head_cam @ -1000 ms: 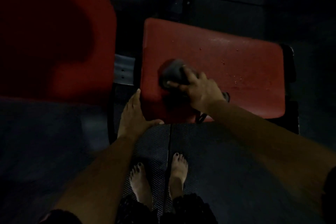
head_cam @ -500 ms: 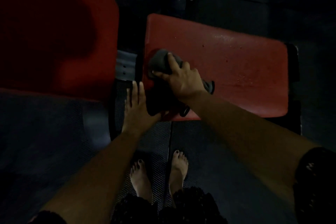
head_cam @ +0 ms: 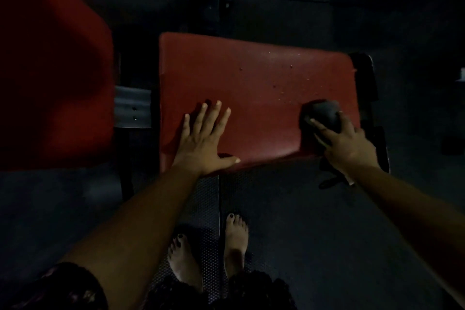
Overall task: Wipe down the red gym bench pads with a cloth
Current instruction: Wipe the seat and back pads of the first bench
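Observation:
A red seat pad (head_cam: 251, 88) lies in front of me, dotted with small droplets near its right half. My left hand (head_cam: 203, 138) rests flat on the pad's near left part, fingers spread, thumb along the front edge. My right hand (head_cam: 344, 143) presses a dark grey cloth (head_cam: 322, 113) onto the pad's near right corner; a loose end of the cloth hangs below the wrist. A second, larger red pad (head_cam: 50, 70) fills the left of the view, tilted and in shadow.
A grey metal bracket (head_cam: 133, 111) joins the two pads. The black bench frame (head_cam: 367, 98) shows past the seat's right edge. My bare feet (head_cam: 208, 249) stand on dark rubber floor mats (head_cam: 314, 246) just below the seat. The room is dim.
My right hand has swept the cloth from the pad's left side across to its right corner. My left hand has moved from the pad's front left edge up onto its surface.

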A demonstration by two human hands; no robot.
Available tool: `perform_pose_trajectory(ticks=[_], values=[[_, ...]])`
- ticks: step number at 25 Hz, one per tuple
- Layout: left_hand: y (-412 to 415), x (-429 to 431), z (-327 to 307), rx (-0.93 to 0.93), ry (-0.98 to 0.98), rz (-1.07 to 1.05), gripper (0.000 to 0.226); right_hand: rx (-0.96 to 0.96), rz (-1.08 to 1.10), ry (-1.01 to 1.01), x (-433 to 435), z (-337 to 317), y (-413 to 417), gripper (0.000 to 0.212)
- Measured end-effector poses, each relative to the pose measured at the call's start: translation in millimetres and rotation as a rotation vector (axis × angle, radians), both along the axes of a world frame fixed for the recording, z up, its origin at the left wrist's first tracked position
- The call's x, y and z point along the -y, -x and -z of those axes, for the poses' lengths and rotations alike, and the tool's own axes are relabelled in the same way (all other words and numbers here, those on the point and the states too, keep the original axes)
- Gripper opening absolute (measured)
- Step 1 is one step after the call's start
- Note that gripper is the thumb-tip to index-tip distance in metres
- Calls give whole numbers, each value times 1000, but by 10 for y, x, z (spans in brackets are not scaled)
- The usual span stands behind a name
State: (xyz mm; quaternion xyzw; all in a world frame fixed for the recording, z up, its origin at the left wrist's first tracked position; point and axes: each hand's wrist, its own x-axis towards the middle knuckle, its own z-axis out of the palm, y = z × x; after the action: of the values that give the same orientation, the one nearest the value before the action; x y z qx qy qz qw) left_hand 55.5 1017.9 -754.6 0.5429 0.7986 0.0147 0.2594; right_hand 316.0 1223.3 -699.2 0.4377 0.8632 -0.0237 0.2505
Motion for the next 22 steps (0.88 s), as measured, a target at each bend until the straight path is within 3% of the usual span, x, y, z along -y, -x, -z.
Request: perform_pose_trajectory(ticks=[3,5,9,12,15,18,22], values=[[38,114,167,-117,-36,140,102,-88,364,17,-150,20,-46,78],[57,187,238,-169,-101,164,98,-222,486,4,-42,48,255,79],[51,120,264,-189,-230,94,88,-335,55,102,566,100,852,70],[94,90,332,-205,-300,154,81,-276,-27,54,459,106,560,58],[115,116,427,-218,-411,134,77,-188,153,-65,-35,66,-27,56],[114,138,483,-233,-556,106,73,-138,488,-44,-558,83,-293,69],[85,169,412,-215,-469,-107,76,-301,665,2,-633,120,150,75]])
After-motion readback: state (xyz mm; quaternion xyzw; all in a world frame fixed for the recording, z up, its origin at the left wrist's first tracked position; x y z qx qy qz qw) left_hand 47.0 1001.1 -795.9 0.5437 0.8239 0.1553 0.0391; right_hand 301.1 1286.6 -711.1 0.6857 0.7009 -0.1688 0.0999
